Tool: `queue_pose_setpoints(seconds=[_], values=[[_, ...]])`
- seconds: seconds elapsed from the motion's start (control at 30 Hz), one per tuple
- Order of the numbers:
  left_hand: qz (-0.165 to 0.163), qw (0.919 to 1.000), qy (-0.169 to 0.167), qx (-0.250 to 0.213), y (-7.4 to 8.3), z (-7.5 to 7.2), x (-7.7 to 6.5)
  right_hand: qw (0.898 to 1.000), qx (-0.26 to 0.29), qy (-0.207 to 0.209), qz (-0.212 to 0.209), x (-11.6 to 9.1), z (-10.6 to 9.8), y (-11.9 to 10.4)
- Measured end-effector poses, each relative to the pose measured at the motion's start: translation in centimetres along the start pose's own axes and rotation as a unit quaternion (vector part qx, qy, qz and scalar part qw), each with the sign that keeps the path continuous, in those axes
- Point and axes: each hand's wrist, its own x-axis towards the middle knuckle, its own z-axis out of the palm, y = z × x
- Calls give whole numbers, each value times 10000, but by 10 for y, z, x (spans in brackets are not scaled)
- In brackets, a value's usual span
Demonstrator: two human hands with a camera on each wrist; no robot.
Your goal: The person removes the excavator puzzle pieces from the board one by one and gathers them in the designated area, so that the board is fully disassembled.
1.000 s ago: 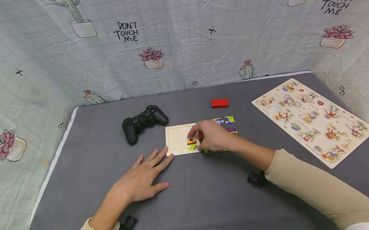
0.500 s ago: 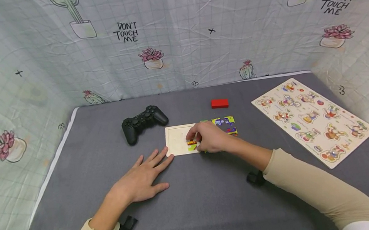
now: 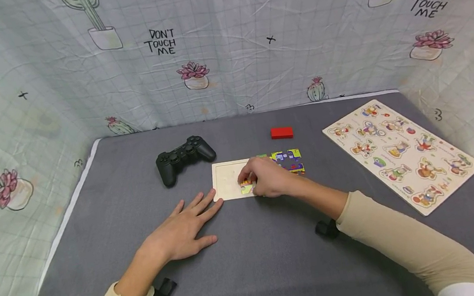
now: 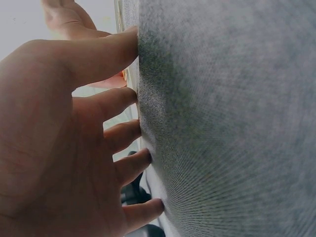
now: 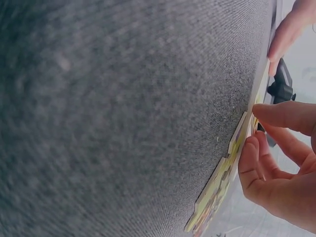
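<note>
A shallow pale wooden puzzle tray [image 3: 225,180] lies mid-table. My left hand [image 3: 180,231] rests flat on the cloth with fingers spread, its fingertips at the tray's lower left corner. Over the tray's right side, my right hand [image 3: 270,177] has thumb and fingers curled, pinching a small yellow-and-red jigsaw piece [image 3: 246,187], partly hidden by the fingers. Just right of the tray lie joined colourful jigsaw pieces [image 3: 294,154], purple, blue and lime, partly covered by that hand; the right wrist view shows these pieces [image 5: 212,190] flat on the cloth.
A black game controller [image 3: 184,158] lies behind the tray to the left. A red block [image 3: 282,133] sits at the back. On the right is a large wooden board [image 3: 390,168] with animal figures. A printed curtain [image 3: 225,59] hangs along the table's back edge.
My right hand has shifted slightly left over the tray, and the piece at its fingertips now looks paler and more covered. The left hand has stayed in place.
</note>
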Motion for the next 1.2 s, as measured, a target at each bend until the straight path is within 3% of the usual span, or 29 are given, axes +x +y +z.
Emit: queue_pose_setpoints(seconds=[1.2], values=[[-67, 10000, -51, 15, 3, -2, -3, 9996, -55, 17, -260, 2, 2, -3]])
